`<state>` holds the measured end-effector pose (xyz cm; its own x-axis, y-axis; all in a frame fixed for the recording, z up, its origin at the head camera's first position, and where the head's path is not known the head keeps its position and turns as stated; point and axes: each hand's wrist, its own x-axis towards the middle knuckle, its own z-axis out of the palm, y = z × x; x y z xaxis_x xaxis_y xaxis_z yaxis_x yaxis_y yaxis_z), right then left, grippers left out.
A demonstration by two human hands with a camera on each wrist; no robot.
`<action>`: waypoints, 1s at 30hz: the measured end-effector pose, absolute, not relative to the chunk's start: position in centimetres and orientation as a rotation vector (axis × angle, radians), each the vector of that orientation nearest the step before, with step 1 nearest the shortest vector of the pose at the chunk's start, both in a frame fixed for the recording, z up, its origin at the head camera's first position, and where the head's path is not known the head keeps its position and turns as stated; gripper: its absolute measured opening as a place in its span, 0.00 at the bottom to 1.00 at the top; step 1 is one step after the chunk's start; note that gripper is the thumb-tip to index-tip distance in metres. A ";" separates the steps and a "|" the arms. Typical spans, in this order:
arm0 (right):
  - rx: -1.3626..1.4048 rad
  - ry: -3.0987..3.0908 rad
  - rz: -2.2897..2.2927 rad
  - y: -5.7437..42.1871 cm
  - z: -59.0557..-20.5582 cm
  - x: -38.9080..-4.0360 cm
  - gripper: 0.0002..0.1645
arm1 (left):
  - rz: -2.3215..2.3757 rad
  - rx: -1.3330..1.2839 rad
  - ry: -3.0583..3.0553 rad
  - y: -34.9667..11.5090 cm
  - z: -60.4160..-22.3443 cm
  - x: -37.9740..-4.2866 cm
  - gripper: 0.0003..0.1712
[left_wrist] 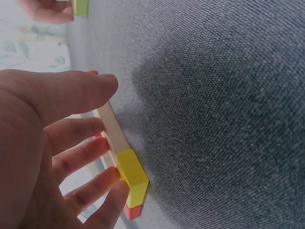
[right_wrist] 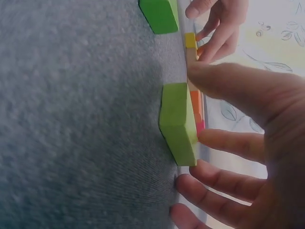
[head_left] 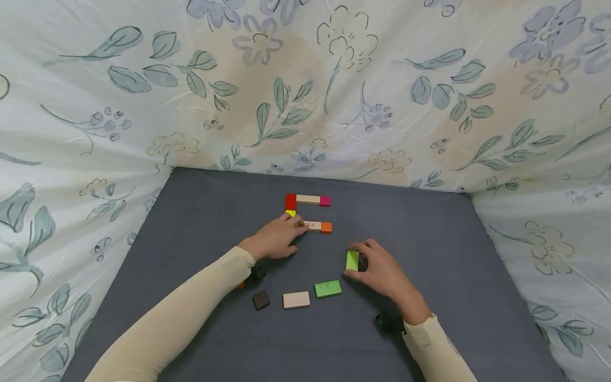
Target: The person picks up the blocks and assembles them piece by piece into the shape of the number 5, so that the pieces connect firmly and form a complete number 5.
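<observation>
A light green block (head_left: 352,260) lies between the thumb and fingers of my right hand (head_left: 379,268), which pinches it at its ends. In the right wrist view, the light green block (right_wrist: 178,119) is close to the cloth. My left hand (head_left: 277,237) rests its fingertips on the yellow block (left_wrist: 132,174) and the wooden block (left_wrist: 112,126) beside it, the thumb held apart. An orange block (head_left: 326,227) ends that wooden row. Behind it, a red block (head_left: 290,202), a wooden block (head_left: 307,199) and a magenta block (head_left: 324,201) join in an angled outline.
On the dark grey cloth (head_left: 215,212) nearer the person lie a green block (head_left: 328,288), a pale wooden block (head_left: 296,300) and a dark brown block (head_left: 261,300). An orange-red piece (head_left: 241,285) is partly hidden by the left sleeve. Floral fabric (head_left: 296,95) rises behind.
</observation>
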<state>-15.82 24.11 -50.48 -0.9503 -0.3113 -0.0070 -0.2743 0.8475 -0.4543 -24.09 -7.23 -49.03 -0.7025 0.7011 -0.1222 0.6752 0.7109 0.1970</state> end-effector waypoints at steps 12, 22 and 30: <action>-0.510 2.943 -0.785 23.6 -50.9 -15.9 0.34 | 0.194 1.103 2.733 -7.2 -49.3 -24.3 0.37; -0.505 2.920 -0.824 23.5 -50.7 -16.1 0.33 | 0.193 1.106 2.729 -7.3 -49.4 -24.4 0.38; -0.508 2.897 -0.818 23.0 -50.2 -16.4 0.33 | 0.180 1.102 2.725 -7.2 -49.2 -24.3 0.37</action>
